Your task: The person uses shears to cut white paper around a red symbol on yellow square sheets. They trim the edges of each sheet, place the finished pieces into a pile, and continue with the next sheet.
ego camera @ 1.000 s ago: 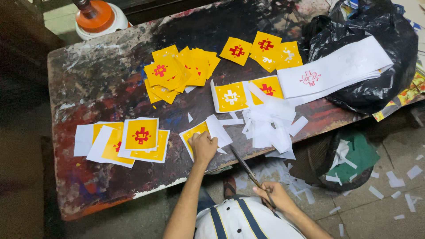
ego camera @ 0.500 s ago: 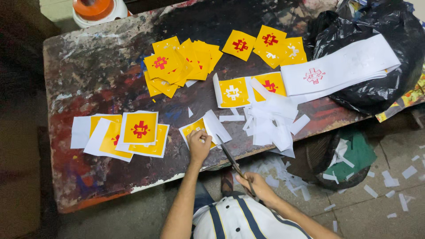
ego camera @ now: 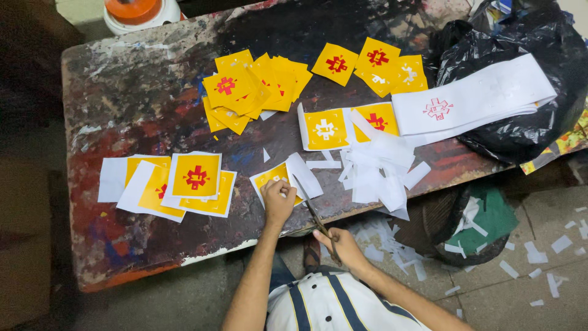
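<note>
Left hand [ego camera: 278, 201] fingers pressed on a white-bordered yellow paper square [ego camera: 277, 179] at the near table edge, right hand [ego camera: 344, 247] closed around metal scissors [ego camera: 320, 225] just right of it; trimmed yellow squares [ego camera: 257, 86] heaped far, untrimmed bordered ones [ego camera: 184, 184] stacked left, white offcut strips [ego camera: 380, 168] crowding right.
</note>
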